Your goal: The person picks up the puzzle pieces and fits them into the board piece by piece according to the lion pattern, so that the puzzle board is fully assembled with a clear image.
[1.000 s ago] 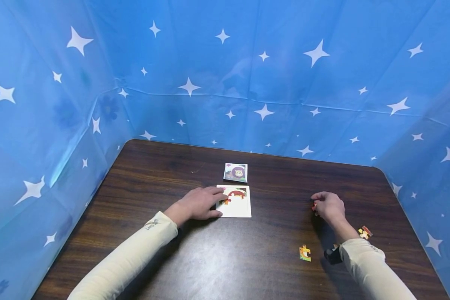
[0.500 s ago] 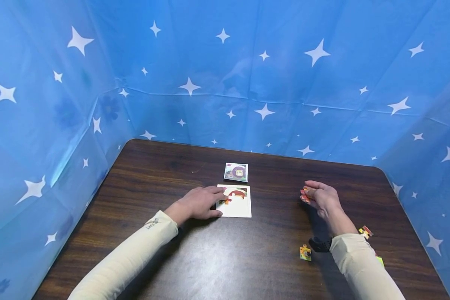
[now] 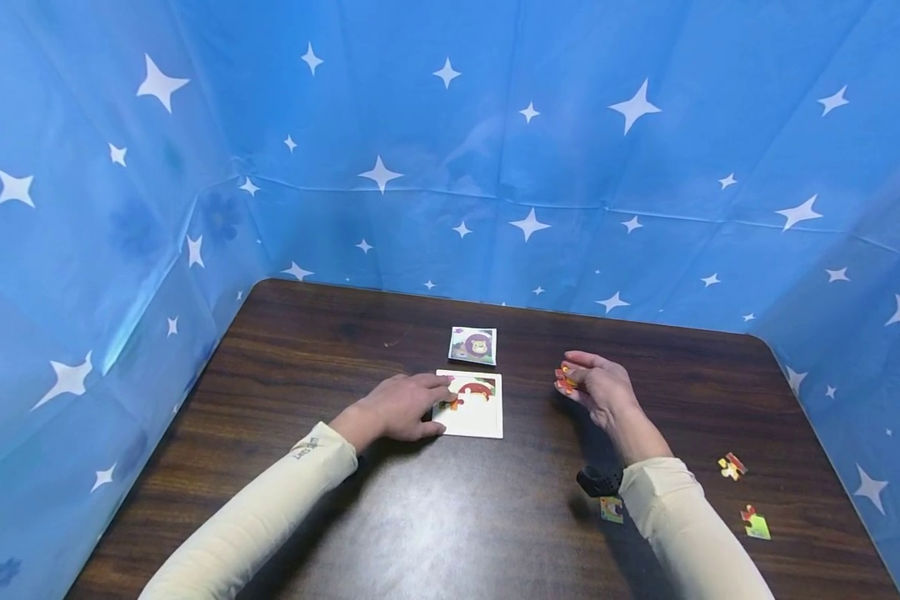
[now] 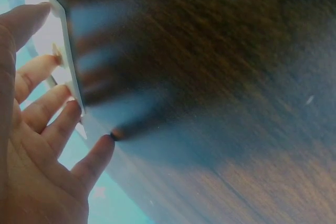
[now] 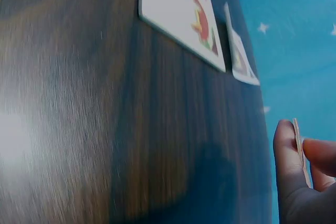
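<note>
The left hand [image 3: 402, 407] stays at the white board's [image 3: 474, 423] nine o'clock edge, fingers extended onto it, clasping nothing. Near the board's three o'clock, the right hand [image 3: 604, 393] pinches a puzzle piece [image 3: 565, 380], brought closer but not touching; its print is hard to read. At that hand's four o'clock, a red-and-yellow piece [image 3: 732, 467] and a green piece [image 3: 757, 525] now lie uncovered.

A blue cloth curtain [image 3: 570, 158] with printed white four-pointed stars [image 3: 633, 107] is filling the upper half of the head view and is hanging also along its left and right edges. At the lower left, a darker blue flower print [image 3: 2, 575] is showing. A dark brown wood-grain table [image 3: 300, 350] with rounded far corners is occupying the lower middle, and pale light [image 3: 423, 533] is reflecting on it.
</note>
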Demonstrator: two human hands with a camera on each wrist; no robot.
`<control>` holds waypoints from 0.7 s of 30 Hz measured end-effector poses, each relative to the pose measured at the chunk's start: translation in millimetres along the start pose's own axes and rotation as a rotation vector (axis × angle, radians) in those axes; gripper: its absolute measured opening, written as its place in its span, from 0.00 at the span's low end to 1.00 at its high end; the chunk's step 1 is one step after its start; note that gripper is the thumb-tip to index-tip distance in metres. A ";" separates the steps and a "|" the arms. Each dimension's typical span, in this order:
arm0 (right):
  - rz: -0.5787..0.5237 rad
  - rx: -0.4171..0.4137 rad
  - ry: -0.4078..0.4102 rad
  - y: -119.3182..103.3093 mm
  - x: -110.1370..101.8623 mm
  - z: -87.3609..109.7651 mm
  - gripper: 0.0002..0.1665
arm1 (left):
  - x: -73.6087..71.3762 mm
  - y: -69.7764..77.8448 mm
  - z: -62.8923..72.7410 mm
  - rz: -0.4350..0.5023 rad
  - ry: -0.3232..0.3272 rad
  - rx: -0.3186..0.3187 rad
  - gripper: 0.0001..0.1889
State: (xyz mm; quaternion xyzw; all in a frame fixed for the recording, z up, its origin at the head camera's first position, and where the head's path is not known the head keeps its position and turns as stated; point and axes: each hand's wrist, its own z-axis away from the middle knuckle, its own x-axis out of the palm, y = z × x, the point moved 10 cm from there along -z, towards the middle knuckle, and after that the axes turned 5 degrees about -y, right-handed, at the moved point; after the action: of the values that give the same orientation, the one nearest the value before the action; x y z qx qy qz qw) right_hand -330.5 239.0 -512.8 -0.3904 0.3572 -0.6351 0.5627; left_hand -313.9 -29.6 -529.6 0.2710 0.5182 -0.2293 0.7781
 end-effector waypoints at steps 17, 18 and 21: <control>0.056 0.017 0.015 25.5 60.1 -4.0 0.25 | 2.2 -0.4 -0.4 0.014 -0.008 -0.013 0.31; 0.058 0.019 0.018 27.6 62.9 -4.1 0.25 | 2.4 -0.6 -0.5 0.014 -0.008 -0.015 0.31; 0.045 0.023 0.021 33.7 71.4 -4.7 0.24 | 2.1 -0.4 -0.9 0.016 -0.005 -0.014 0.31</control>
State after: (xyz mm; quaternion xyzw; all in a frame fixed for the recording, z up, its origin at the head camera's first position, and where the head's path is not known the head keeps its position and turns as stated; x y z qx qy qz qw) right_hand -324.5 164.3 -538.3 -0.3690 0.3646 -0.6304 0.5774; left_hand -314.0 -29.5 -532.0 0.2691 0.5157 -0.2199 0.7831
